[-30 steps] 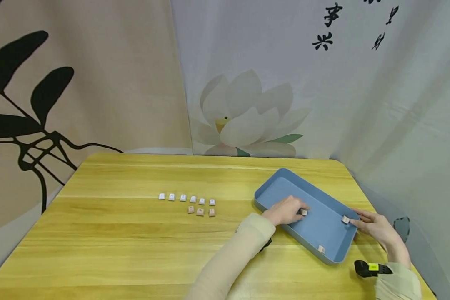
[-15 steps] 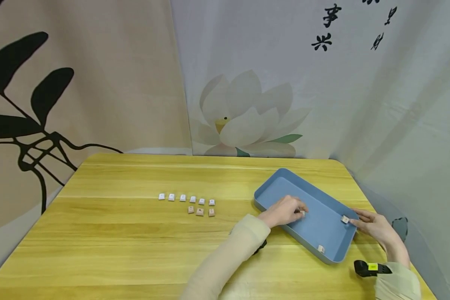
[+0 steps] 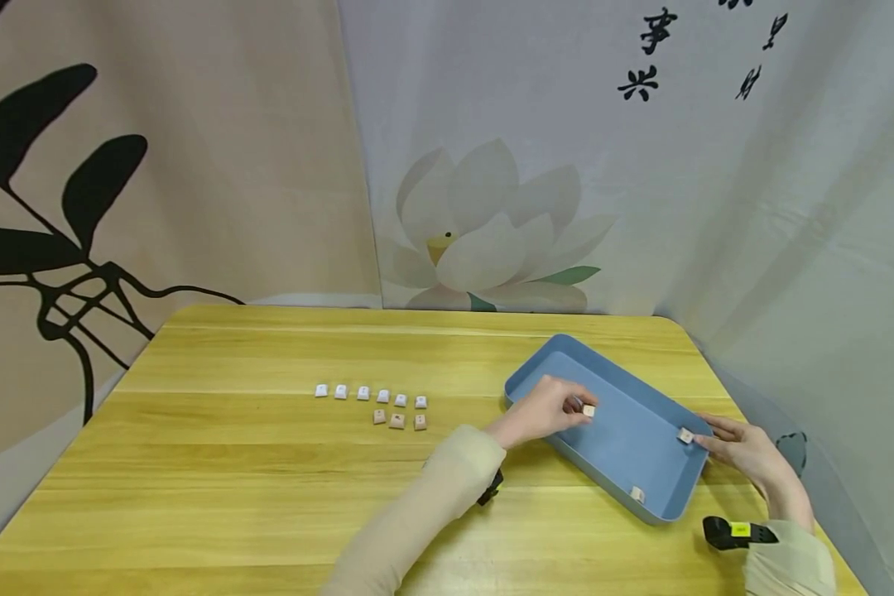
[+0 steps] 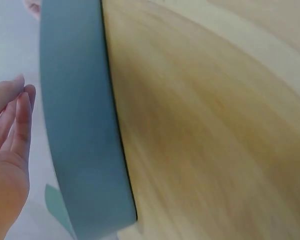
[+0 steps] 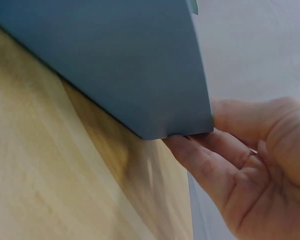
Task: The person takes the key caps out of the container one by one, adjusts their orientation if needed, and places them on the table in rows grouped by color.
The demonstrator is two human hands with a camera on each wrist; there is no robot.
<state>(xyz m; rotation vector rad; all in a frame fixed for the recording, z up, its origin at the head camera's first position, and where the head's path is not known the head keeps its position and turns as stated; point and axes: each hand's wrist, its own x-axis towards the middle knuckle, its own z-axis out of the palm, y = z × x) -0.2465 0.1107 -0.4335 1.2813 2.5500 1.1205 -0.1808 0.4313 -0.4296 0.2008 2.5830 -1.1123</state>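
In the head view, my left hand pinches a small pale keycap over the left part of a blue tray. The left wrist view has that hand at its left edge with thumb and fingertips together; the keycap is hidden there. My right hand grips the tray's right end. Seen from the right wrist, its thumb lies over the rim and its fingers reach under the tray corner. A keycap sits inside by the right thumb, another by the near wall.
Left of the tray on the wooden table, several white keycaps form a row. Below its right end stand 3 beige keycaps. A printed curtain hangs behind the table.
My left hand has moved left and lifted slightly from the tray's middle, carrying the pinched keycap. The right hand and the tray have stayed in place.
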